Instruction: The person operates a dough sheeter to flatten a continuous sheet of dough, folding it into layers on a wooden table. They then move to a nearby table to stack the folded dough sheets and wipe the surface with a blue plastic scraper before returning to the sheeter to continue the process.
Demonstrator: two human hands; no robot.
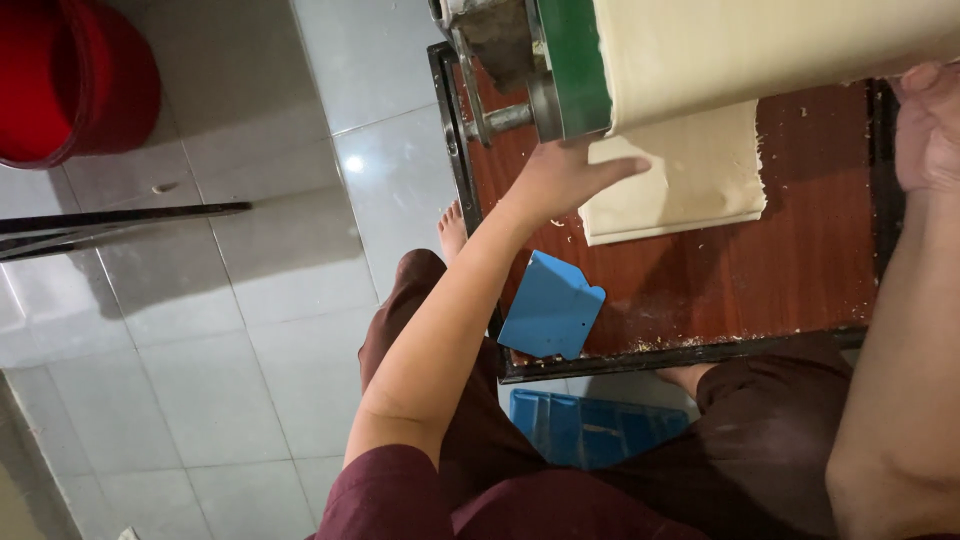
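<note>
1. Head view, bench (800, 280): reddish-brown wood-grain top in a black metal frame, dusted with pale crumbs along the near edge.
2. Dough sheet (690, 175): pale cream, smooth and soft, hanging from above and folding onto the bench in a flat layer with a ragged right edge.
3. Roller machine (530, 70): grey metal housing with a protruding shaft and a green side panel, at the top of the view; the dough sheet comes down just beside the panel.
4. Left hand (570, 175): fingers spread flat and wide, palm down, touching the left edge of the folded dough sheet below the green panel; it grips nothing.
5. Right hand (925, 125): at the right edge of the view, against the hanging dough; cannot tell whether the fingers are closed.
6. Blue plastic scraper (552, 308): flat, roughly square, notched corner, lying on the near-left corner of the bench, apart from both hands.
7. Blue plastic crate (590, 425): ribbed, on the floor under the bench.
8. Red plastic bucket (70, 75): upper left, on pale glossy floor tiles (250, 300).
</note>
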